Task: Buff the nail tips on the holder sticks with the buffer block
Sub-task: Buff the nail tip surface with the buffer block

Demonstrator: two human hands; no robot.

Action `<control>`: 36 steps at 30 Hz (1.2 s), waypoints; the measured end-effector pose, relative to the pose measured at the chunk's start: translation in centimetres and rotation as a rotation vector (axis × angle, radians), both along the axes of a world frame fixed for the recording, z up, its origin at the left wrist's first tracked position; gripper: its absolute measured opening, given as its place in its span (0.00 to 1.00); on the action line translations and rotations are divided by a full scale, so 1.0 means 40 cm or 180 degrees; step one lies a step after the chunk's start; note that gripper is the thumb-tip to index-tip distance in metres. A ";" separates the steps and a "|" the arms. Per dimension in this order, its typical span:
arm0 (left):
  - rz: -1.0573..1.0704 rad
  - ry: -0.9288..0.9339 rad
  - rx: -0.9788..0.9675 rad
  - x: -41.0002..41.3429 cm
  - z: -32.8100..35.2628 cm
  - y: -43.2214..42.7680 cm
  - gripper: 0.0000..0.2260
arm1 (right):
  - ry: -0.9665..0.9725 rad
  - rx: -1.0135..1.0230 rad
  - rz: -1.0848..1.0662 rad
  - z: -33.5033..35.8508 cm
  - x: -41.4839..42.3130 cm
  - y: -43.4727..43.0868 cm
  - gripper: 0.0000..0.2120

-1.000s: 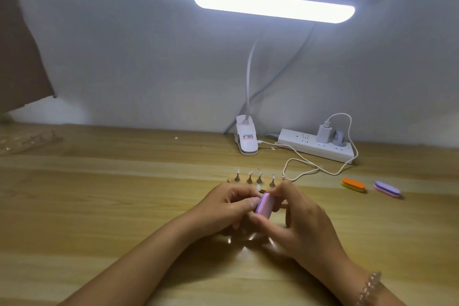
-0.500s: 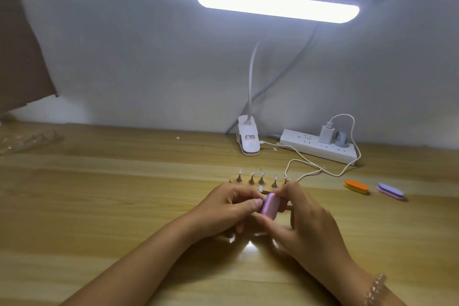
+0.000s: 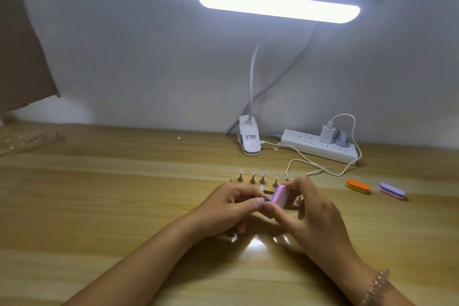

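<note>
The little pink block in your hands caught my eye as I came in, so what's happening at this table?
A person is buffing a nail tip. The right hand holds a pink buffer block against a small stick pinched in the left hand; the tip itself is too small to see clearly. Just behind the hands, a wooden holder carries more sticks standing upright with tips on top. Two spare buffers, one orange and one purple, lie unused on the wooden table to the right.
</note>
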State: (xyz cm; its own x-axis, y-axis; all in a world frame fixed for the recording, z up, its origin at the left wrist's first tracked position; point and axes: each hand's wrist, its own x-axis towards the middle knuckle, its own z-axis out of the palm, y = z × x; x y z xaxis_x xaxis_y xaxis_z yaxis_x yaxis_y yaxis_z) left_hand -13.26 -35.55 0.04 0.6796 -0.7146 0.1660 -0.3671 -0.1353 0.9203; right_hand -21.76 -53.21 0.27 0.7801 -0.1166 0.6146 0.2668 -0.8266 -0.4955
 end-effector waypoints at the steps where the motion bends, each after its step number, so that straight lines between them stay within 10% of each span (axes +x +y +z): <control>1: -0.0006 -0.0018 0.0028 0.000 0.000 0.001 0.08 | 0.0003 -0.0058 0.0009 -0.001 -0.001 0.000 0.21; 36: 0.0197 -0.0198 0.0002 -0.015 -0.005 -0.009 0.08 | 0.0100 -0.0034 0.0126 0.002 -0.003 0.001 0.15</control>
